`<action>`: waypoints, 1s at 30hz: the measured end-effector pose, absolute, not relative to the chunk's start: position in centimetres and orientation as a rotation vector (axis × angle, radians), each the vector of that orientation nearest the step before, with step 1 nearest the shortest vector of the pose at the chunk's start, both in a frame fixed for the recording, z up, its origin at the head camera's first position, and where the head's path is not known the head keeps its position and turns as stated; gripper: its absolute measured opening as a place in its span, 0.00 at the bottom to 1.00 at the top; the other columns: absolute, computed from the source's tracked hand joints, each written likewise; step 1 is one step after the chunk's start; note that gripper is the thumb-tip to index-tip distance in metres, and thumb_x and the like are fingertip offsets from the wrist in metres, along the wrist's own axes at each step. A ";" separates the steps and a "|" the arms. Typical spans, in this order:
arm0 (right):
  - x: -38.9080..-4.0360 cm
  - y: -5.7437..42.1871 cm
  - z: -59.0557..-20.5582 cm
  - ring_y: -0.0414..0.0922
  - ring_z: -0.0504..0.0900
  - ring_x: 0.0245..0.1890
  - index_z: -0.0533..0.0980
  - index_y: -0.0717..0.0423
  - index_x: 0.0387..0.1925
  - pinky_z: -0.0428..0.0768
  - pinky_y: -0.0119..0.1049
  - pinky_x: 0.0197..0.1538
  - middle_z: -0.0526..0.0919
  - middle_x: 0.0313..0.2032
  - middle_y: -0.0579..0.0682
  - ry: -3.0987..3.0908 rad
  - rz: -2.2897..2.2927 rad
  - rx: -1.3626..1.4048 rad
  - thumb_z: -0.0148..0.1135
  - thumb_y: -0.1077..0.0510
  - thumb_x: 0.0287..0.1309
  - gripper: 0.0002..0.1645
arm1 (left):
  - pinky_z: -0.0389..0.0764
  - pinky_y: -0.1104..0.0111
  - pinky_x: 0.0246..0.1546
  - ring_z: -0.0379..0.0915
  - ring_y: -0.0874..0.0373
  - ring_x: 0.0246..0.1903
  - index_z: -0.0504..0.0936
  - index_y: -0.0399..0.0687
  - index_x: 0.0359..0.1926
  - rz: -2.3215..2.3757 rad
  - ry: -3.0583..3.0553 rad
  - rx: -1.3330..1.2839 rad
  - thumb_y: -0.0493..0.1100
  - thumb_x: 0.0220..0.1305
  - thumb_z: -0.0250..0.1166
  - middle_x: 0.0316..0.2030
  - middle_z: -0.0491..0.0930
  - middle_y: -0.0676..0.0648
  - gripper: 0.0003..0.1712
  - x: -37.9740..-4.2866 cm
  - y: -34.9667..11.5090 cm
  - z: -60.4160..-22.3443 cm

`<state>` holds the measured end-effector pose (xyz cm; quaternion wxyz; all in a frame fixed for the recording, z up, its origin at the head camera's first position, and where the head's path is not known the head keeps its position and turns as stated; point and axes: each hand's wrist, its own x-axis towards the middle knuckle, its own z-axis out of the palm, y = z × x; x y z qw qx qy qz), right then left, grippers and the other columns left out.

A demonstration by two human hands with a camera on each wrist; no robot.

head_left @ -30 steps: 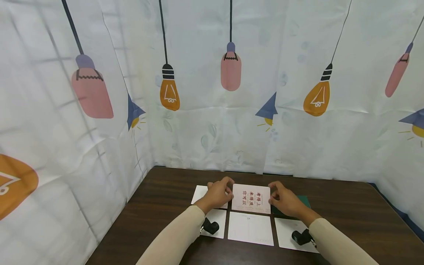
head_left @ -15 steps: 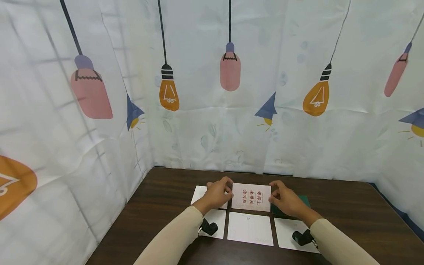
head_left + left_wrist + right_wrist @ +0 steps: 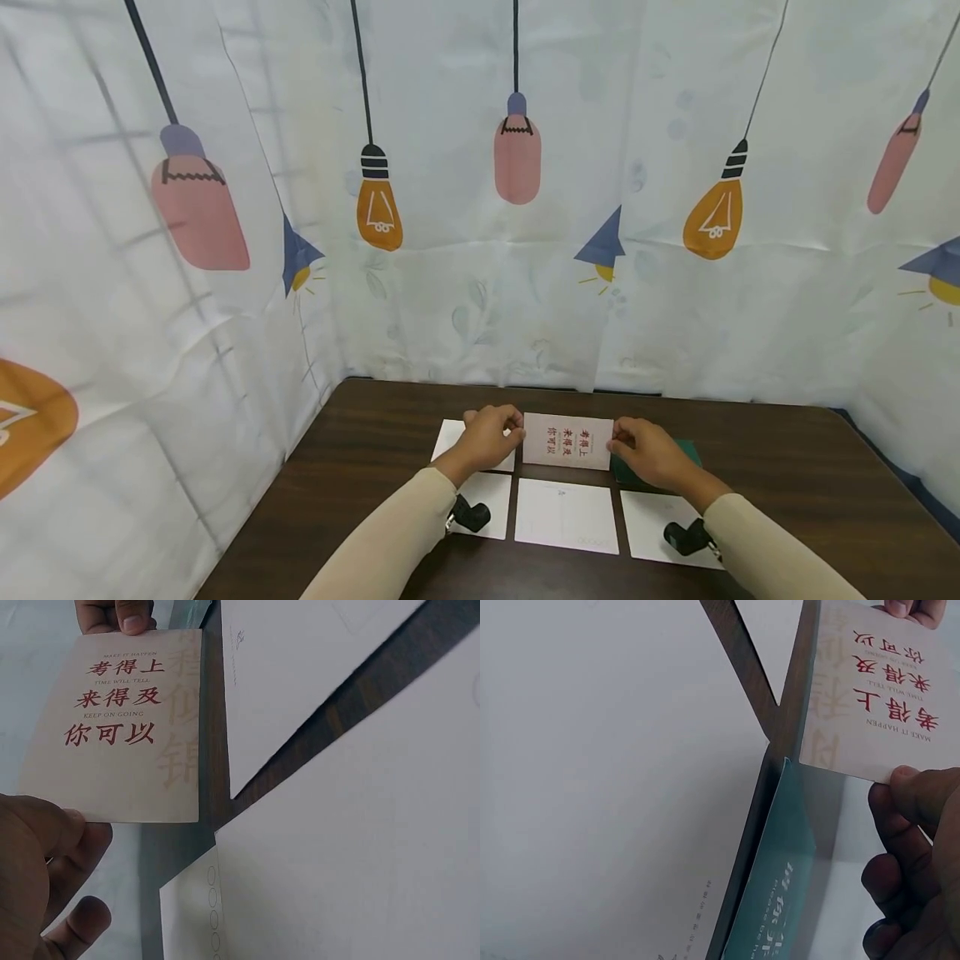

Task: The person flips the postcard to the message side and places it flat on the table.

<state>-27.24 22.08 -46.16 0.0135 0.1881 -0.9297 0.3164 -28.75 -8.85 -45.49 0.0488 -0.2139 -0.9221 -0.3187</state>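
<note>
A pale pink postcard (image 3: 567,441) with red Chinese characters is pinched at its two short edges, one hand on each side. On its left edge, the thumb and a finger of my left hand (image 3: 487,438) hold it. My right hand (image 3: 647,452) pinches the opposite edge between thumb and forefinger. Both wrist views show the postcard (image 3: 120,772) lifted and tilted off the table. Below my right hand lies a green card (image 3: 780,877), partly covered. A white card (image 3: 450,436) at the back left is partly hidden behind my left hand.
In the front row lie three white cards: a left one (image 3: 491,492), a middle one (image 3: 566,517) and a right one (image 3: 652,517). Narrow gaps separate them on the dark wooden table (image 3: 360,467). A white curtain (image 3: 465,317) with printed lamps hangs behind and at the sides.
The near edge of the postcard has risen, so its face looks shorter in the head view. Both hands have shifted slightly with it. The other cards lie as before.
</note>
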 end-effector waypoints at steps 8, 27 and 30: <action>-27.5 22.1 -45.7 0.44 0.70 0.33 0.74 0.49 0.34 0.71 0.43 0.36 0.75 0.31 0.43 -2.892 0.937 0.615 0.65 0.56 0.70 0.08 | 0.54 0.51 0.46 0.69 0.58 0.37 0.81 0.53 0.37 -0.955 -2.768 -0.688 0.42 0.70 0.65 0.34 0.82 0.58 0.03 -28.7 -9.0 -44.9; -27.0 22.1 -46.2 0.44 0.69 0.32 0.76 0.48 0.36 0.71 0.42 0.34 0.77 0.34 0.43 -2.882 0.931 0.627 0.63 0.54 0.71 0.06 | 0.53 0.51 0.46 0.70 0.57 0.39 0.81 0.56 0.36 -1.006 -2.751 -0.695 0.42 0.71 0.65 0.32 0.81 0.62 0.05 -28.7 -9.0 -45.4; -27.0 22.1 -46.2 0.44 0.70 0.33 0.76 0.48 0.37 0.72 0.42 0.35 0.77 0.34 0.42 -2.879 0.938 0.614 0.64 0.55 0.71 0.04 | 0.53 0.51 0.46 0.70 0.56 0.38 0.81 0.56 0.36 -1.009 -2.747 -0.700 0.42 0.71 0.65 0.32 0.81 0.62 0.05 -28.7 -9.0 -45.4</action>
